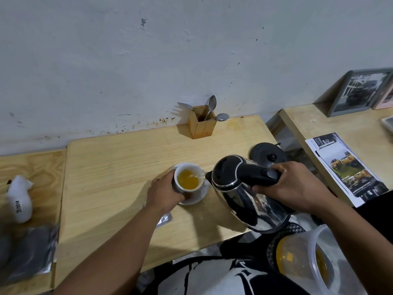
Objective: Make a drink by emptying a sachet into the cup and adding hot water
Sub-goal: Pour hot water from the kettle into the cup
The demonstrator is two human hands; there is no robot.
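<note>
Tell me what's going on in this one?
A person is pouring hot water into a white cup. The right hand grips the handle of a tilted steel kettle, its spout at the cup's rim. The left hand steadies the cup on its saucer. The cup already holds orange liquid. The kettle base sits empty behind, and a silver sachet lies near the left wrist.

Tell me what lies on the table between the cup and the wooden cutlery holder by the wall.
Nothing: in the head view, the stretch of table between the cup and the wooden cutlery holder is bare wood.
</note>
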